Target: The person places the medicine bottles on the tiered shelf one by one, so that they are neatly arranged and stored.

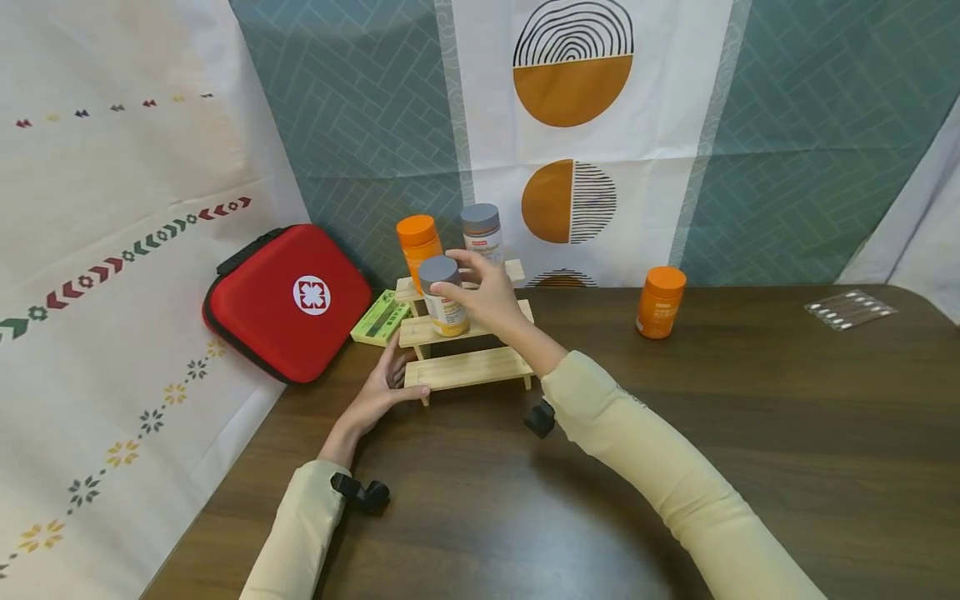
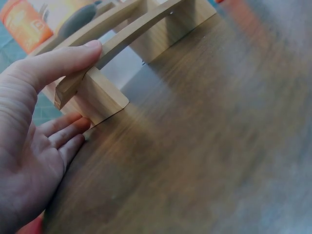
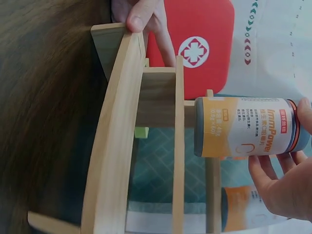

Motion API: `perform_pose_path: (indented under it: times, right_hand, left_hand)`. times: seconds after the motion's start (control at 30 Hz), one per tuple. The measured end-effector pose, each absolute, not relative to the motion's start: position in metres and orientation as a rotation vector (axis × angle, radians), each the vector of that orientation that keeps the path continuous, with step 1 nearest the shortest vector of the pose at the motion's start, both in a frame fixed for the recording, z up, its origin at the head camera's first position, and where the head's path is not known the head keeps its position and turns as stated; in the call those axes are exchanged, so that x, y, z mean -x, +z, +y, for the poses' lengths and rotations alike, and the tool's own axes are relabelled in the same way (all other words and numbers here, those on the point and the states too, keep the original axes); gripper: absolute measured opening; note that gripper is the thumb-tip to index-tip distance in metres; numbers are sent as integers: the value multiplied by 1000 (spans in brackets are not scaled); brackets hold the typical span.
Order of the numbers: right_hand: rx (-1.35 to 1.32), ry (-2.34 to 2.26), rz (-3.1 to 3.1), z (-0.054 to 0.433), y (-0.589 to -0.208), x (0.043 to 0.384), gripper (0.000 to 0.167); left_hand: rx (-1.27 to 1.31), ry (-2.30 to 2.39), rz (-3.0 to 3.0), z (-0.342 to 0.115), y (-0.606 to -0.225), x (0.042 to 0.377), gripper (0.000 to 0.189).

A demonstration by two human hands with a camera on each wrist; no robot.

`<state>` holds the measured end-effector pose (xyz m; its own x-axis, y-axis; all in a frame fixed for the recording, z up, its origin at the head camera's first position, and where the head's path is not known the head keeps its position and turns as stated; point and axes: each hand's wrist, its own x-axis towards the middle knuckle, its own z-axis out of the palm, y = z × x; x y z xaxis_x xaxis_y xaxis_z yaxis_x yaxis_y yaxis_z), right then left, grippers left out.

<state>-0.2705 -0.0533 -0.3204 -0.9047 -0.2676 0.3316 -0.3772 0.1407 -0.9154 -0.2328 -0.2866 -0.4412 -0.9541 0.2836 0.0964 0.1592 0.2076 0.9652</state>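
A three-tier wooden stand (image 1: 472,369) stands on the table. My left hand (image 1: 375,396) holds its left end; in the left wrist view the thumb (image 2: 73,61) lies on the lowest tier and the other fingers touch the side leg. My right hand (image 1: 491,300) grips a grey-lidded vitamin bottle (image 3: 243,126) near its lid, upright at the middle tier's left part. The right wrist view shows a narrow gap between its base and that tier. On the top tier stand an orange bottle (image 1: 420,242) and another grey-lidded bottle (image 1: 482,225).
A red first-aid case (image 1: 288,304) leans at the left against the cloth wall. Beside the stand lies a green-yellow box (image 1: 381,319). Another orange bottle (image 1: 661,303) stands to the right, with a clear pack of cotton swabs (image 1: 850,309) farther right.
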Motion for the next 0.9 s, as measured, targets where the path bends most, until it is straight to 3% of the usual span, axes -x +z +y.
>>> perform_pose_path:
  times: [0.9]
  right_hand:
    - [-642,1850,-2257,-79,-338,283,57]
  left_hand:
    - [-417,1872,2338,-287,-442,234,109]
